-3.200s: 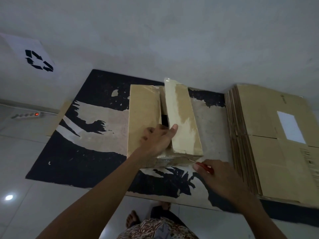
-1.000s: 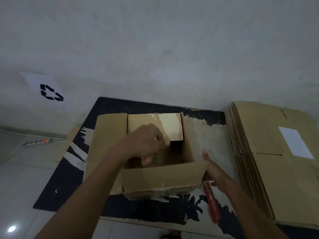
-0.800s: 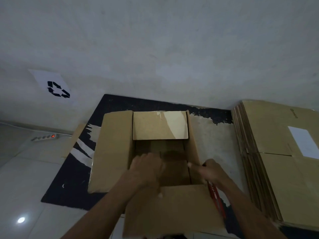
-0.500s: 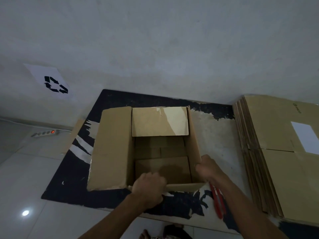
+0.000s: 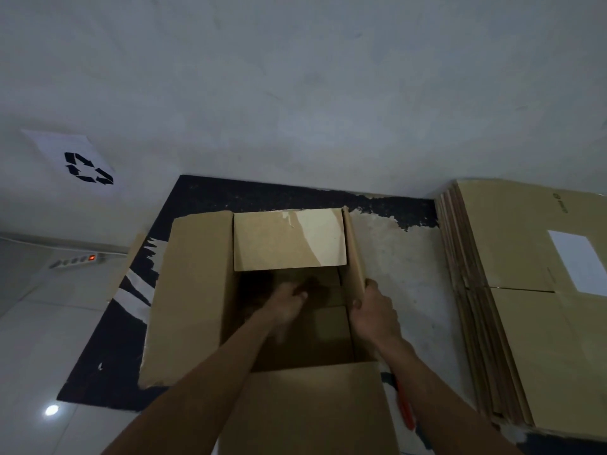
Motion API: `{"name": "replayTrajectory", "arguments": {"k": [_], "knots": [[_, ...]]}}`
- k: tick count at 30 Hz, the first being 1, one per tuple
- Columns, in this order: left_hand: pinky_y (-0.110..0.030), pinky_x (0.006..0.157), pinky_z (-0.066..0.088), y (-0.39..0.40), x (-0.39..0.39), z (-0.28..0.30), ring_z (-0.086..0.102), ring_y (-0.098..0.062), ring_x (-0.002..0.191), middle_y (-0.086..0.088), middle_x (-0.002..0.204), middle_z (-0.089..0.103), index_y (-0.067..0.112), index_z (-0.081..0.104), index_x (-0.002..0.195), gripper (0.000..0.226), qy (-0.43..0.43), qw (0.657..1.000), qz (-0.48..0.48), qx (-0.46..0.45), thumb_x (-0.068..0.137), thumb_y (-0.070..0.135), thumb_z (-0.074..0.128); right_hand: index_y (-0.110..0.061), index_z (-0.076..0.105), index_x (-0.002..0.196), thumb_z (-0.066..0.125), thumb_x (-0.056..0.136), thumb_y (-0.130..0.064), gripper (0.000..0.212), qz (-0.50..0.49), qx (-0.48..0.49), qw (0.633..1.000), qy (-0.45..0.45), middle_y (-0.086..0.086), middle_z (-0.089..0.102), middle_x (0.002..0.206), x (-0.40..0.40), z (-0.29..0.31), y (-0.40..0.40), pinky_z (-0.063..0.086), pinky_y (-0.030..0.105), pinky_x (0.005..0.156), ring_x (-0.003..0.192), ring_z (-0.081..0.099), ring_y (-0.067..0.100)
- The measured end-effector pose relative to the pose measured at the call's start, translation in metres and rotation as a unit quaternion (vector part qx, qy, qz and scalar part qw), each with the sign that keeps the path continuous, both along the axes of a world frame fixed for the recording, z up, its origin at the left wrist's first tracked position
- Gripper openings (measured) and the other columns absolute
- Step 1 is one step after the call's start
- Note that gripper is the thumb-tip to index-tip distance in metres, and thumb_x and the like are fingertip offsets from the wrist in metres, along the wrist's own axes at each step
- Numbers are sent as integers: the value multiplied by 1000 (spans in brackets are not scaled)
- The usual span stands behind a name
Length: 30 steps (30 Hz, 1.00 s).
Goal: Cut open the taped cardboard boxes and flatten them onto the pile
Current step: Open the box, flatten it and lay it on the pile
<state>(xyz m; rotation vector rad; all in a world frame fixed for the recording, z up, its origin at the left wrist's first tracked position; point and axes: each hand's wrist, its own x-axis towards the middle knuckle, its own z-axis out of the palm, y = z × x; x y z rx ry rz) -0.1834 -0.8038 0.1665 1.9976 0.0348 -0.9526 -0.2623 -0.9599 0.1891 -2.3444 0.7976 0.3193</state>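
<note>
Both hands are working the open box (image 5: 193, 290), mid-table: right hand (image 5: 372, 311) gripping the right flap, left hand (image 5: 287, 302) blurred inside, grip indeterminable. Forcing the bottom risks tearing.

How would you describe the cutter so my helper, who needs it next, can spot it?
Start at the tall pile of flattened cardboard on the right. Between it and the open box, the cutter lies on the worn black mat, partly hidden by the right forearm. It is the only slim red thing there.
</note>
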Motion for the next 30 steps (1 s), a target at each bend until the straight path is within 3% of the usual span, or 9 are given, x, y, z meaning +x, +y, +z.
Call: {"name": "replayTrajectory", "arguments": {"k": [2,5,8,11,13,18,23,26,30], "knots": [[-21,78,46,-6,11,-3,61,-18,103,-11,120,62,7,57,130,32,-158,987,21,28,99,4,50,-11,36,143,52,99,-15,47,-6,10,1000,-15,15,58,127,-2,-6,0,53,38,88,108,61,30],[-29,93,47,-16,24,9,56,-26,118,-16,126,59,4,61,127,46,-468,878,90,40,82,-7,60,-13,37,144,57,96,-13,52,-2,25,999,-29,14,60,124,-4,-11,-5,56,40,88,105,62,31],[-42,110,38,-30,60,37,36,-33,139,-18,151,37,14,40,149,80,-567,813,69,112,75,-2,66,-13,36,145,59,95,-14,54,3,39,999,-33,14,60,121,-3,-10,-6,56,37,85,102,63,29],[-53,123,10,-36,112,42,7,-35,152,-11,164,16,20,24,156,85,-441,852,-108,261,85,16,71,-13,35,146,55,98,-16,52,2,40,999,-36,15,59,120,-3,-11,-6,56,39,86,101,62,29],[-56,122,5,-40,127,30,16,-33,150,-9,159,30,21,35,150,66,-367,871,-154,287,92,26,66,-14,33,147,51,100,-16,51,-2,36,999,-39,15,59,118,-3,-11,-6,55,39,86,99,62,28],[-55,116,16,-54,136,17,43,-31,129,-9,125,59,18,59,121,22,-389,874,-93,277,100,21,52,-16,24,153,44,103,-20,54,1,17,1000,-23,11,58,125,-2,-8,-6,49,32,87,107,60,23],[-58,117,9,-70,122,28,22,-35,145,-16,151,35,15,49,134,43,-342,876,-111,322,95,29,60,-20,29,150,49,100,-24,54,-28,48,998,-31,8,60,117,-1,-15,-7,55,39,85,98,62,23],[-50,113,34,-96,58,36,38,-30,136,-11,147,40,15,38,142,54,-387,901,-43,191,97,39,56,-27,34,146,62,93,-32,60,-68,137,987,-57,2,59,118,-5,-15,-14,56,43,87,99,62,21],[-32,77,55,-119,-5,31,58,-26,108,-8,126,57,11,47,124,44,-47,998,43,19,94,39,62,-38,47,131,70,88,-26,50,-88,285,953,-52,-12,58,122,-14,-10,-31,46,39,103,110,55,13]]}}
